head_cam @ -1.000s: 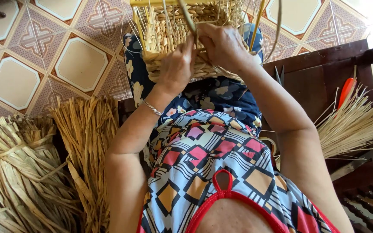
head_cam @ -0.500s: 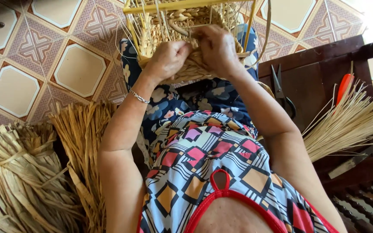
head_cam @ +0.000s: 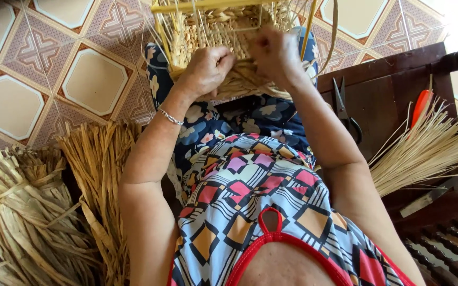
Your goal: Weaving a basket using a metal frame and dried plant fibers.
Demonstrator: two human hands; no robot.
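Nearest to the camera, the person's patterned dress fills the lower middle. On the left lies a big bundle of dry flat straw (head_cam: 33, 212) on the tiled floor (head_cam: 22, 106), and on the right a sheaf of thin pale reeds (head_cam: 425, 151) rests on a dark wooden table (head_cam: 388, 95), its tips spreading over the edge. Beside it I see black scissors (head_cam: 345, 106), an orange-handled tool (head_cam: 421, 103) and a small knife (head_cam: 425, 198) near the table's front edge.

Farther away, both arms reach to a half-woven basket (head_cam: 213, 32) which sits on the lap, at the top of the view. The left hand (head_cam: 208, 71) is closed around the woven wall near a yellow upright stake, a narrow grip with the fingers curled in. The right hand (head_cam: 274, 53) is blurred; it seems to pinch a strand against the weave, but what exactly it holds I cannot tell.

What could go wrong, in my judgement: the loose strand may slip if the left hand relaxes, so the last rows would open. A dry strand pulled too hard could crack at the bend. The long free stakes stand close to the face and hands and may spring back. Also the reeds overhang the table, so an elbow could sweep them, or the knife, to the floor.
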